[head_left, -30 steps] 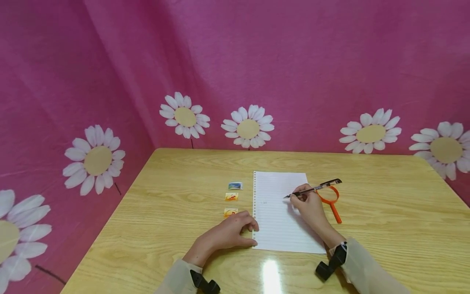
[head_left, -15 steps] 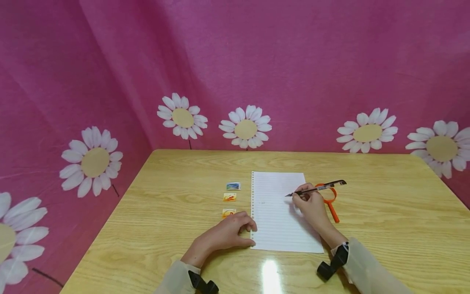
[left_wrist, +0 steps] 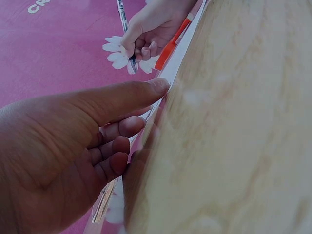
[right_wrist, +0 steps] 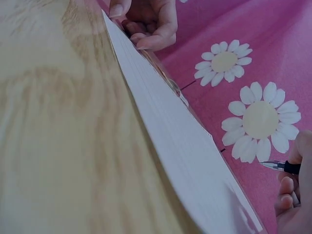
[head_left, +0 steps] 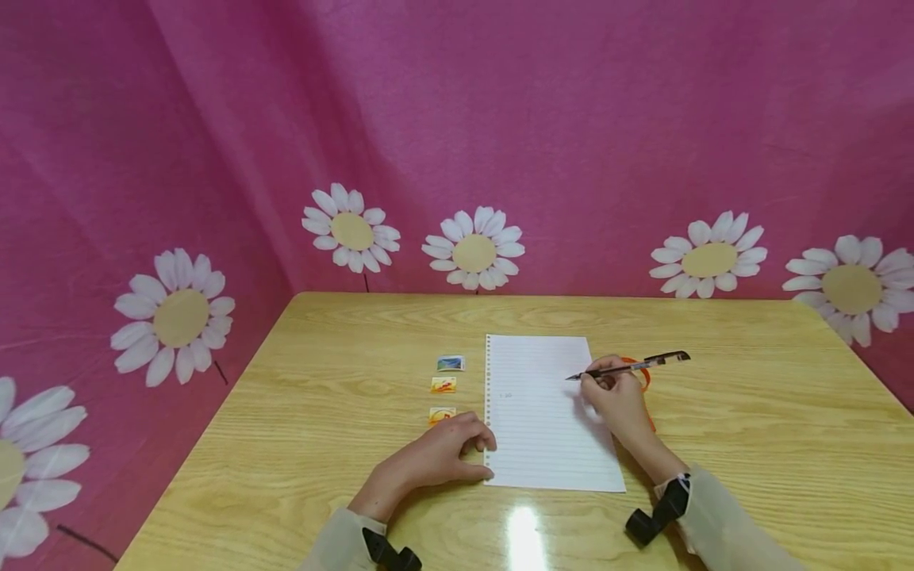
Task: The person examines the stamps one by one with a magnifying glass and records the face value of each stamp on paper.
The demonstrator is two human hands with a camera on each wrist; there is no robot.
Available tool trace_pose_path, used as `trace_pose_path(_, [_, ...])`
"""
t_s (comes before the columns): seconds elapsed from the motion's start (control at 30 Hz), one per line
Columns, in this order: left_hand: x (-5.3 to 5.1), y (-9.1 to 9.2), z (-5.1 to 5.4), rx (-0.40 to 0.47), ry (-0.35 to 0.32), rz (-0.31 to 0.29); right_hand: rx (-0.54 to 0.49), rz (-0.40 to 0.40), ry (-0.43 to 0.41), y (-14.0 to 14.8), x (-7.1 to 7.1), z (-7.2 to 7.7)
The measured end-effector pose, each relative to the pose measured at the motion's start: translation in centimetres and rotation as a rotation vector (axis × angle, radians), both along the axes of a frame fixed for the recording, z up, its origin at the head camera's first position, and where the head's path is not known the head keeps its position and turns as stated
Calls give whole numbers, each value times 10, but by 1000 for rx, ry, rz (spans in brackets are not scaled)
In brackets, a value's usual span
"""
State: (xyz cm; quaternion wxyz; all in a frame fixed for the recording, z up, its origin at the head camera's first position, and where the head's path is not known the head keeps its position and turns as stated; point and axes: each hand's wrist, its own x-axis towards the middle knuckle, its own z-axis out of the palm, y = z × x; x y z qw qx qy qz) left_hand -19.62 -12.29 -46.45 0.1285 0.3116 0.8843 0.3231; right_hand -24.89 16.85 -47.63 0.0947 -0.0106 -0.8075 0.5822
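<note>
A lined white sheet [head_left: 543, 428] with punched holes along its left edge lies on the table, faint small writing near its upper left. The right hand [head_left: 620, 400] pinches a black pen [head_left: 635, 366] over the sheet's right side, tip pointing left; in the right wrist view the pen tip [right_wrist: 273, 165] appears off the paper. The left hand [head_left: 446, 450] rests at the sheet's lower left edge, thumb and fingertips touching it, fingers relaxed and bent. Just beyond this hand lies a yellow-orange stamp-like card [head_left: 442, 414], partly covered.
Another yellow card [head_left: 443, 385] and a blue-green one [head_left: 451, 363] lie left of the sheet. An orange magnifying glass [head_left: 647, 377] is partly hidden behind the right hand. A pink curtain with white flowers [head_left: 474, 253] hangs behind the wooden table [head_left: 343, 349].
The right hand has moved slightly right with the pen, now covering more of the magnifying glass. The left hand keeps its place at the sheet's edge. The head view has shifted slightly.
</note>
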Motion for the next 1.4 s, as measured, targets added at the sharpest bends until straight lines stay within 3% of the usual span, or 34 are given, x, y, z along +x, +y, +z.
trace_pose_path(0.33, [0, -1, 0, 4, 1, -5, 68, -32, 35, 13, 4, 3])
trace_pose_path(0.6, [0, -2, 0, 1, 3, -11, 42, -47, 16, 23, 4, 5])
trace_pose_path(0.97, [1, -2, 1, 2, -2, -14, 112, -92, 7, 44, 7, 4])
trace_pose_path(1.4, [0, -1, 1, 15, 6, -21, 98, -157, 41, 68, 8, 4])
